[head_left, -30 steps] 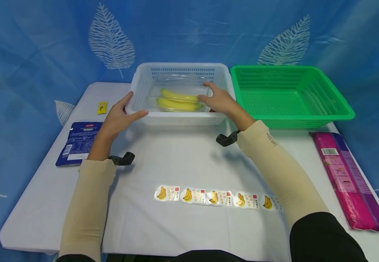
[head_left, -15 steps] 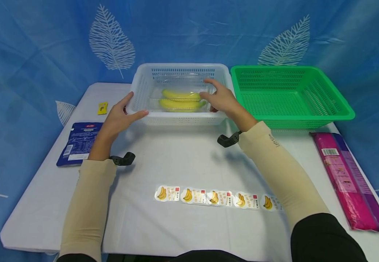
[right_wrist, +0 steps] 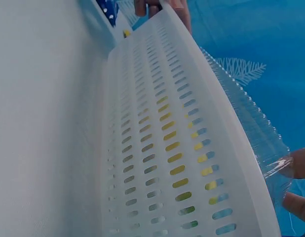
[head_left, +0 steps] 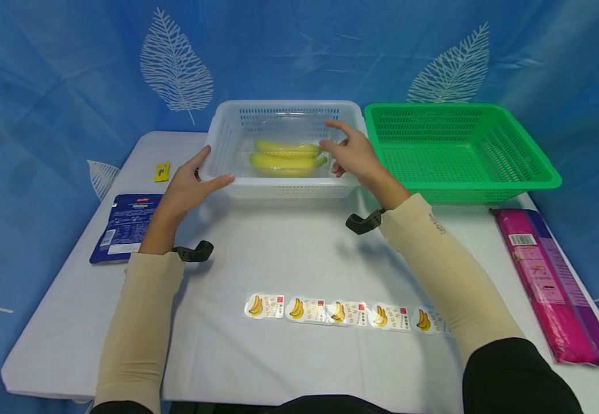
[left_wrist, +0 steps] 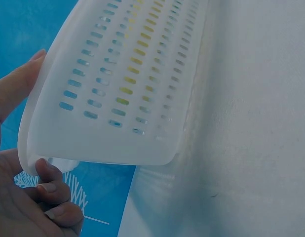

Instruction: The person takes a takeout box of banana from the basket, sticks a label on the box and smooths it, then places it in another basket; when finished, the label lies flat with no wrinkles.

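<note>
Bananas (head_left: 287, 164), yellow and curved, are enclosed in a clear plastic box (head_left: 291, 126) inside a white perforated plastic basket (head_left: 283, 190). The box is aligned with its long axis running left to right, just left of the right hand (head_left: 358, 155), which is nearer to it than the left hand (head_left: 187, 187). Its right end is pinched by the right fingers; the white basket is gripped at its left end by the left fingers. Beside it, a green perforated plastic basket (head_left: 465, 195) is placed on the white-covered counter (head_left: 278, 253).
</note>
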The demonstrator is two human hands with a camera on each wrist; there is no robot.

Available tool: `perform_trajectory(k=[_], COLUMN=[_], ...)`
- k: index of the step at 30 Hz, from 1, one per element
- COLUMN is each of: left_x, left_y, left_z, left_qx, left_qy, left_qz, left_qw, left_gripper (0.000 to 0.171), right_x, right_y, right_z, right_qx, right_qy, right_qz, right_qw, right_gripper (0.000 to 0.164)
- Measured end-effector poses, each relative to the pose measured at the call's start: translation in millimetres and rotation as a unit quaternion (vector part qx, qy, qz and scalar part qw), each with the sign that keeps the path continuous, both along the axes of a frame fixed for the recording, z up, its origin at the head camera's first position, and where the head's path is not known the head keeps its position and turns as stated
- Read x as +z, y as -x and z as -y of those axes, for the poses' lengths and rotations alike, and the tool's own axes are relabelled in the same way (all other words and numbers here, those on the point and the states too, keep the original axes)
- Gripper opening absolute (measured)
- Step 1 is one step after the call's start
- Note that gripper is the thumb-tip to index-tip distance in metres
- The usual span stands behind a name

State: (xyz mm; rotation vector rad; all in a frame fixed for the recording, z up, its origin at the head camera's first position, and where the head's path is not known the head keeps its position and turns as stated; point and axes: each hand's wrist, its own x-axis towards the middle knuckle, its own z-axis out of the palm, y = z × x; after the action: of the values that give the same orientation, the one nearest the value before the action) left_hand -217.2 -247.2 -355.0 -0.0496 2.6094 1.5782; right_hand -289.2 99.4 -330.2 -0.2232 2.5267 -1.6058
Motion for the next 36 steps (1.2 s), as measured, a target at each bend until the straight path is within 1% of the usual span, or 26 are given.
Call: perform_trajectory(k=[3, 6, 12, 18, 23, 27, 32, 36], left_x=[0.1, 0.2, 0.5, 3.9, 6.0, 5.1, 2.9, 1.1], left_y=[0.0, 0.6, 2.1, 2.3, 2.2, 1.6, 2.0, 0.8], left_z=[-1, -2, -5, -5, -4, -3, 0, 2], left_qx=[-0.001, -0.003, -0.008, -0.017, -0.011, -0.006, -0.008, -0.007], left_qy=[0.000, -0.002, -0.001, -0.009, -0.008, -0.007, -0.013, -0.015], left_qz=[0.000, -0.002, -0.002, 0.000, 0.001, 0.009, 0.009, 0.011], left_qw=[1.0000, 1.0000, 1.0000, 0.9998, 0.9999, 0.9999, 0.9998, 0.9998], left_gripper=[0.106, 0.105, 0.106, 0.107, 0.107, 0.108, 0.108, 0.108], right_x=[0.0, -1.1, -3.8, -4.4, -1.9, 5.7, 17.8, 23.5], right_y=[-1.9, -4.5, -11.4, -22.6, -33.5, -41.9, -56.2, -68.9], right_z=[-2, -5, -11, -16, -20, -21, -23, -22], right_qx=[-0.018, -0.039, -0.064, -0.088, -0.079, -0.067, -0.054, -0.038], right_qy=[0.045, 0.088, 0.125, 0.180, 0.217, 0.238, 0.243, 0.238], right_qz=[-0.013, -0.030, -0.058, -0.100, -0.125, -0.132, -0.158, -0.178], right_qw=[0.999, 0.995, 0.988, 0.975, 0.965, 0.960, 0.956, 0.954], right_gripper=[0.056, 0.053, 0.048, 0.047, 0.047, 0.048, 0.041, 0.035])
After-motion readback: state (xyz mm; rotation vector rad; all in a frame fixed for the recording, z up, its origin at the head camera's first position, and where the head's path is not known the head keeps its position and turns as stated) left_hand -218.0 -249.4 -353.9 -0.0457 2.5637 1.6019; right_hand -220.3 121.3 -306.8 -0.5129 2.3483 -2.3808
